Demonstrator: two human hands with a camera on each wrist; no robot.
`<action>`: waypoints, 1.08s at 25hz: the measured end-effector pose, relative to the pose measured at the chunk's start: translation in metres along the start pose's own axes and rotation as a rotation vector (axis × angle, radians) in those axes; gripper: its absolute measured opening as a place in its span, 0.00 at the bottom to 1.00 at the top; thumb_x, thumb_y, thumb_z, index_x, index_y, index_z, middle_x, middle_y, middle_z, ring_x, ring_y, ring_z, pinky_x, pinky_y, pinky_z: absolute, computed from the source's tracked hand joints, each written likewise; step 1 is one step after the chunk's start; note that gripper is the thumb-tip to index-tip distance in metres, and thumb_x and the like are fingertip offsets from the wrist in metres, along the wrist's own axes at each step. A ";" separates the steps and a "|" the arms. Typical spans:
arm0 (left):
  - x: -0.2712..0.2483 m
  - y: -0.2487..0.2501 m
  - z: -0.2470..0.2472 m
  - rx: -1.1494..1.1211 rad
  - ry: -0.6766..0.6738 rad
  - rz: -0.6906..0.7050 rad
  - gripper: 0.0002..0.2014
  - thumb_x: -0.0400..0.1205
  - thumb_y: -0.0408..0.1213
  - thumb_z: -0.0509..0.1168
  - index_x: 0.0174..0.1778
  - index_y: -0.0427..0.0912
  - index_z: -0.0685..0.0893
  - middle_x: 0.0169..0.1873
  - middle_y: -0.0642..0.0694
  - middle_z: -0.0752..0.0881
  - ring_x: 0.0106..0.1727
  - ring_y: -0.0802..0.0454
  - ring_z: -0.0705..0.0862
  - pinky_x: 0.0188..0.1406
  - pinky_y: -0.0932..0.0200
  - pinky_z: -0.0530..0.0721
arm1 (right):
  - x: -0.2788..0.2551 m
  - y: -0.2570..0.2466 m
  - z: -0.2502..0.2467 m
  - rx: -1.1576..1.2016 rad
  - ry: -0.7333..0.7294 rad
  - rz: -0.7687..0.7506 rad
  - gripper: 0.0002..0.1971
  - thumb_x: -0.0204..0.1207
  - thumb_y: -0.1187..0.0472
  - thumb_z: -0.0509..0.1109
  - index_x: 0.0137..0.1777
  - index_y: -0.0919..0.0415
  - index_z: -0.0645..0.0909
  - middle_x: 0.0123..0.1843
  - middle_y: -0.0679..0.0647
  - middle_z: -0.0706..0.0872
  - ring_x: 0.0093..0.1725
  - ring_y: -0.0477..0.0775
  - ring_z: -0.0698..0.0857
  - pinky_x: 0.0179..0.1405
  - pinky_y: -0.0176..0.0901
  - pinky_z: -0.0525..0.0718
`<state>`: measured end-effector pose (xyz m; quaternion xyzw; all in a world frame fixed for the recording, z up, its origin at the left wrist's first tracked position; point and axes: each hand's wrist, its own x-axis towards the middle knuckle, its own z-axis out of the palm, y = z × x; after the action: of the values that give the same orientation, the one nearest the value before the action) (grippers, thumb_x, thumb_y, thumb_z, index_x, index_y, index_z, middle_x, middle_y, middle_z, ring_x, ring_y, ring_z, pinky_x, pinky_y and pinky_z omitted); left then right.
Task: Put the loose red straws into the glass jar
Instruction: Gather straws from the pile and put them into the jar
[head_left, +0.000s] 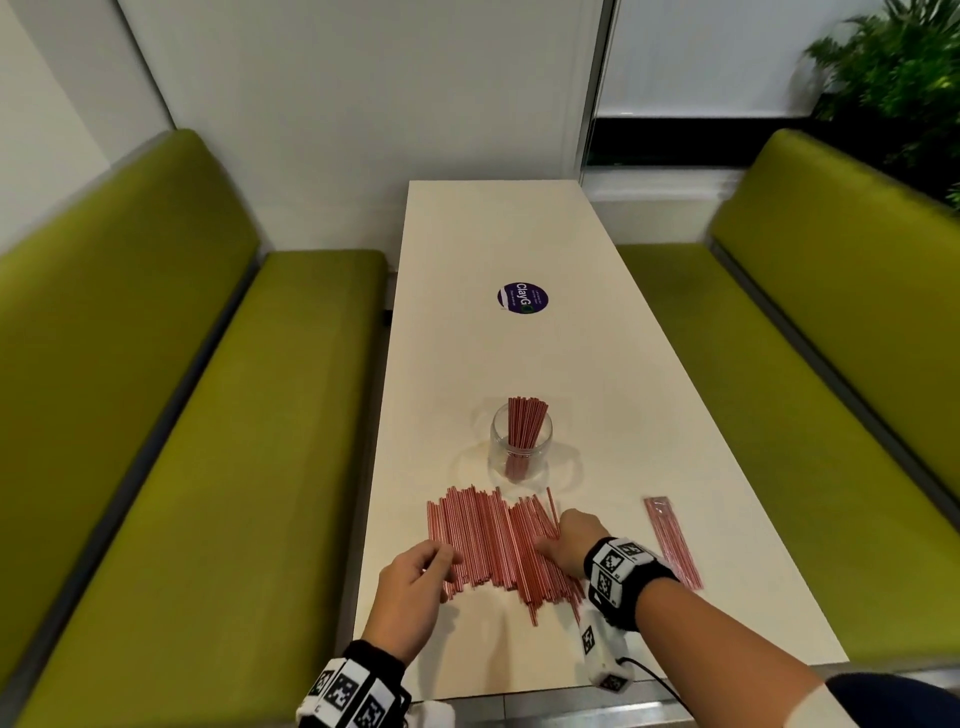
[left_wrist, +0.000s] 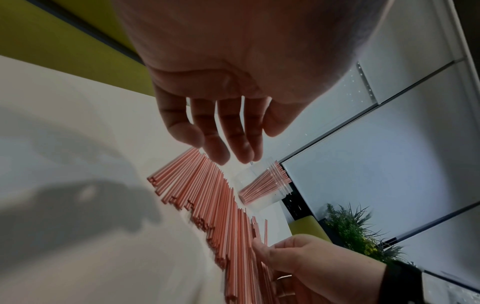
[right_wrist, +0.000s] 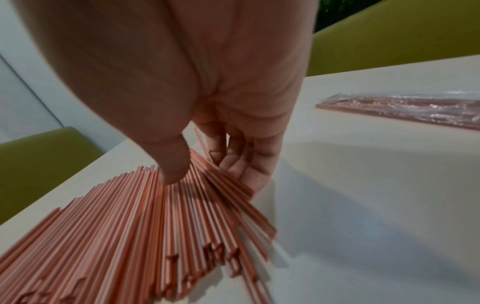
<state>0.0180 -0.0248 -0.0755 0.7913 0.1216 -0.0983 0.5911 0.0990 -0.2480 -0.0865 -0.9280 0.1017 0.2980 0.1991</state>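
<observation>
A glass jar (head_left: 521, 441) stands upright on the white table (head_left: 519, 234) with a bunch of red straws in it. Just in front of it a wide layer of loose red straws (head_left: 483, 540) lies flat. My right hand (head_left: 553, 545) is at the layer's right side; in the right wrist view the thumb (right_wrist: 174, 170) presses on top and the fingers (right_wrist: 241, 166) curl under a bunch of straws (right_wrist: 130, 226). My left hand (head_left: 441, 564) hovers at the layer's near left corner, its fingers (left_wrist: 228, 148) relaxed and holding nothing above the straws (left_wrist: 207, 195), short of the jar (left_wrist: 262, 185).
A sealed clear packet of red straws (head_left: 672, 540) lies on the table right of my right hand. A round purple sticker (head_left: 522, 298) sits farther back. Green benches (head_left: 182, 415) flank the table on both sides; a plant (head_left: 893, 67) stands at the far right.
</observation>
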 end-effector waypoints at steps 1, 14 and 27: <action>-0.001 0.001 0.001 0.003 0.000 0.006 0.14 0.88 0.39 0.62 0.39 0.48 0.90 0.32 0.48 0.87 0.32 0.54 0.81 0.36 0.61 0.81 | -0.001 -0.001 0.000 -0.039 -0.007 -0.010 0.15 0.82 0.48 0.69 0.51 0.61 0.77 0.41 0.51 0.80 0.36 0.48 0.80 0.28 0.36 0.73; -0.016 0.012 0.009 0.061 0.030 0.006 0.12 0.88 0.39 0.61 0.43 0.46 0.88 0.40 0.46 0.89 0.34 0.55 0.81 0.36 0.65 0.81 | 0.012 0.020 -0.006 0.163 0.017 -0.065 0.11 0.83 0.49 0.69 0.50 0.58 0.82 0.42 0.50 0.86 0.40 0.50 0.84 0.33 0.39 0.77; -0.013 0.041 0.056 0.086 0.025 -0.045 0.12 0.88 0.39 0.62 0.45 0.46 0.89 0.41 0.44 0.90 0.37 0.55 0.83 0.32 0.71 0.79 | 0.002 0.034 -0.010 0.751 -0.138 -0.132 0.11 0.83 0.72 0.55 0.48 0.63 0.79 0.31 0.54 0.78 0.26 0.50 0.76 0.25 0.42 0.74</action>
<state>0.0174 -0.0901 -0.0501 0.8143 0.1424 -0.1068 0.5525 0.0954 -0.2829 -0.0906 -0.7727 0.1299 0.2885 0.5503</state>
